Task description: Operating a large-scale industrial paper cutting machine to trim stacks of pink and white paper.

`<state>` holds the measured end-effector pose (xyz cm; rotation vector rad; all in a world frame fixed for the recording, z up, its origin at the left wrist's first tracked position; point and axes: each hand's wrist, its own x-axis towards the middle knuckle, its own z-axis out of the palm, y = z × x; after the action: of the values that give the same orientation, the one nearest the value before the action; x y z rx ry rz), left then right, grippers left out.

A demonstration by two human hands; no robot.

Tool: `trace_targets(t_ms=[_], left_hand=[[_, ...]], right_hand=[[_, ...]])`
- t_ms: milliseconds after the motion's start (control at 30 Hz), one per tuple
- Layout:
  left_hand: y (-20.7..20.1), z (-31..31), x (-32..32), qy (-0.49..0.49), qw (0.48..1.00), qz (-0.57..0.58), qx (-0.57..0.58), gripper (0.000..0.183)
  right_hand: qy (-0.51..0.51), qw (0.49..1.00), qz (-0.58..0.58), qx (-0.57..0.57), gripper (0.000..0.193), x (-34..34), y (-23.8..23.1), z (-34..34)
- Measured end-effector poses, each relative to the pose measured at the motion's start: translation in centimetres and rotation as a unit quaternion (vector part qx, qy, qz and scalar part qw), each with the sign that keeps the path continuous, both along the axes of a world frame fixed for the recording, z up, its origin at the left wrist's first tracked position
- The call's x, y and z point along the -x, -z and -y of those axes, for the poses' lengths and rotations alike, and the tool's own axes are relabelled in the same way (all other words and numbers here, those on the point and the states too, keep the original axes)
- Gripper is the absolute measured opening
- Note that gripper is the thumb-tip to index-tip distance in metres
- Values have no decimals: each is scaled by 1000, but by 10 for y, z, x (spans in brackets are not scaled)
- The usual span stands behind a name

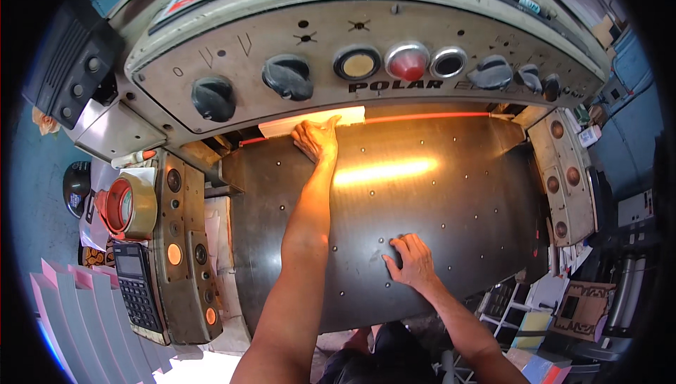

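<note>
My left hand (315, 139) reaches far across the dark metal table (394, 208) to a low stack of white paper (352, 115) under the front panel of a paper cutting machine. Its fingers are bent against the stack's near edge and its thumb lies toward the right; the fingertips are partly hidden. The stack lies lit by warm light, its back running under the panel. Nearer to me, my right hand (414, 261) rests on the table with fingers loosely curved and thumb apart, holding nothing.
Above the stack is a panel (324, 95) with knobs and push buttons. Control boxes flank the table: a left one (184, 243) with a tape roll (144, 204) and calculator (137, 289), and a right one (562, 180). Paper stacks (91, 320) stand lower left.
</note>
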<state>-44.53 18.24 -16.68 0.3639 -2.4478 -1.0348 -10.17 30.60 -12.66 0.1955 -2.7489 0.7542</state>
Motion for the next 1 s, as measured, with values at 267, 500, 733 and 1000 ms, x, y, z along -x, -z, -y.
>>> trace_targets(t_ms=[267, 500, 733, 1000], left_hand=[[1, 2, -2, -5, 999, -44, -11, 51], [2, 3, 0, 7, 1000, -19, -11, 52], [1, 3, -1, 5, 1000, -10, -6, 51], [-1, 3, 0, 4, 999, -37, -20, 52]], right_hand=[[-4, 1000, 7, -10, 35, 3, 0, 0], [-2, 1000, 18, 1, 34, 5, -2, 1], [-8, 1000, 20, -6, 35, 6, -1, 0], [-6, 1000, 24, -3, 36, 6, 0, 0]])
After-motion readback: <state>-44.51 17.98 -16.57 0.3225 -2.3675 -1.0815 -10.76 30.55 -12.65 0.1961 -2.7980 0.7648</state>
